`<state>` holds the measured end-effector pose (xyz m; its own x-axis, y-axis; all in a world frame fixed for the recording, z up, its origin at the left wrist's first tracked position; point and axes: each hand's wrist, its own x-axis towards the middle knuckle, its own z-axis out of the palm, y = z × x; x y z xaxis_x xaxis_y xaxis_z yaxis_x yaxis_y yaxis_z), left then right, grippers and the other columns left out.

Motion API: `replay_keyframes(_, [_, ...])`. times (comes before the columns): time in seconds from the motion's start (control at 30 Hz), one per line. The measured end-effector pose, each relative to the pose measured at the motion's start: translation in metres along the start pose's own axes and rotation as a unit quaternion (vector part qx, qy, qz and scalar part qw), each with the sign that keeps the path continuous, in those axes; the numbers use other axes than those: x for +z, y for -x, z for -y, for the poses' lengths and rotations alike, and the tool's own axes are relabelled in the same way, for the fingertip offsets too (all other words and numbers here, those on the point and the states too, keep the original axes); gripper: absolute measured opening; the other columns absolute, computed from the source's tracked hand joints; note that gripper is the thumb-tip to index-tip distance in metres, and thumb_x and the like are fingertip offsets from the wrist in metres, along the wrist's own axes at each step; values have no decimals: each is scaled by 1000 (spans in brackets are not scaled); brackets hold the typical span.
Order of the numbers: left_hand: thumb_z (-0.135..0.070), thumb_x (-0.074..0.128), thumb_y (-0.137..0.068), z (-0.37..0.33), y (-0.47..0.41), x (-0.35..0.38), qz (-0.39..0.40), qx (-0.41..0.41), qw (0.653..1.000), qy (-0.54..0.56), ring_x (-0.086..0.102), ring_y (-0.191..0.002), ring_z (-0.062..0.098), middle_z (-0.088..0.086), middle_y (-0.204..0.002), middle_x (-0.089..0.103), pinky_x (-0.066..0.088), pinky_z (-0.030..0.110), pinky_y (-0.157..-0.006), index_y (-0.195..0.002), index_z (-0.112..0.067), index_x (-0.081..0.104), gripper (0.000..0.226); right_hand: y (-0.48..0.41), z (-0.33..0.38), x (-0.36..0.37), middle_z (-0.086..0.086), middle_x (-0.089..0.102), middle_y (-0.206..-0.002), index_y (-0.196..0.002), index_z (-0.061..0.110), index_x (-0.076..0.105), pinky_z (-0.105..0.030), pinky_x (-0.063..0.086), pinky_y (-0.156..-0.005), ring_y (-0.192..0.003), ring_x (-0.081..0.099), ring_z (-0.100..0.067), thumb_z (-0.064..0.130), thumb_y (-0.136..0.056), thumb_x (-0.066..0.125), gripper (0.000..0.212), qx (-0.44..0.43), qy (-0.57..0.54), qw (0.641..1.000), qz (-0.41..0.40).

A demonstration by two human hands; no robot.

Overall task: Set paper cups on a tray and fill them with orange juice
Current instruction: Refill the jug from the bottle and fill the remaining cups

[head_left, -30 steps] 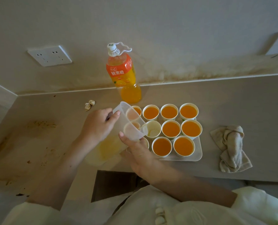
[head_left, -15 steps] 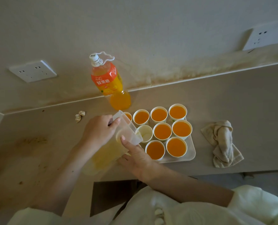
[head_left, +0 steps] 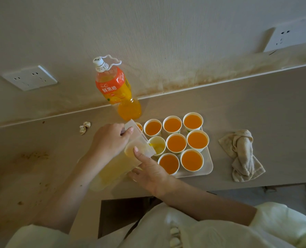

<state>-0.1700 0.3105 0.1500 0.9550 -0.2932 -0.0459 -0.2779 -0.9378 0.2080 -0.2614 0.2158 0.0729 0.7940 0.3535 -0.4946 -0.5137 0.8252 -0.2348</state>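
Note:
A white tray on the counter carries several paper cups, most full of orange juice, such as the cup at the front right. One cup in the middle row holds only a little juice. My left hand grips the handle of a clear plastic jug, tilted with its spout over that cup and juice running in. My right hand steadies the jug from below, its index finger lying along the jug's rim. The tray's left side is hidden behind the jug and hands.
An orange juice bottle with a white cap stands behind the tray by the wall. A crumpled beige cloth lies right of the tray. A small paper scrap sits at the left. Sockets are on the wall.
The jug has tipped further and juice now reaches the middle-row cup, which was empty before. Both hands keep their hold. The camera view shifted left and back.

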Motion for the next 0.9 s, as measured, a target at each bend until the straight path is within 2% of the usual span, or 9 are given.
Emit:
replay_keyframes(0.17, [-35,50,-95,-2,-1,-1,5,-8,1000,-3,36,-53,22,-2,-52,36,20,34,-50,-55,-17,31,48,3,1,3,-14,60,-130,-125,18,54,-40,56,-88,-120,57,-32,27,-79,73,50,3,-2,1000,-1])
replay_keyframes(0.43, [-36,49,-95,-3,2,-2,4,-16,1000,-6,36,-52,21,-1,-52,37,21,33,-49,-56,-16,33,47,6,2,5,-14,58,-132,-124,19,53,-37,58,-83,-121,55,-32,26,-79,72,49,4,-7,1000,5])
replay_keyframes(0.73, [-36,49,-96,-3,5,-4,5,-15,1000,-6,34,-51,18,-2,-53,35,20,33,-49,-56,-17,32,47,8,0,6,-13,59,-130,-125,21,52,-38,58,-81,-119,56,-31,26,-81,72,48,7,-8,1000,9])
replay_keyframes(0.9, [-37,49,-96,-3,7,-5,2,-16,1000,-8,37,-55,20,-2,-53,37,22,33,-52,-56,-18,32,47,9,0,7,-13,59,-131,-124,22,53,-39,57,-86,-120,56,-31,26,-83,69,44,4,-10,1000,22])
